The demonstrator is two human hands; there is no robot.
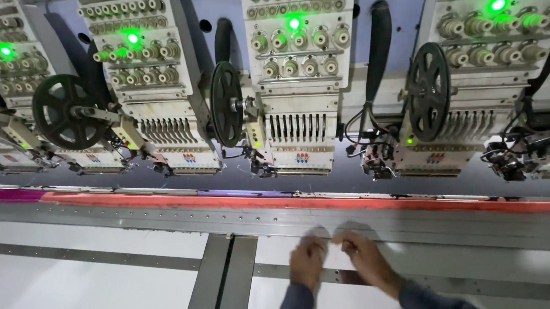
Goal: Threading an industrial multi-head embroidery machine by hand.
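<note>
We see even, bright overhead light — green indicator lamps (293,23) bloom above our fingers (332,237), which smear with motion blur; soft shadows lie just beyond them, edges bow outward.

Hands (337,260) (perhaps touching) on frame rail (422,225), before embroidery heads (295,75).
</note>
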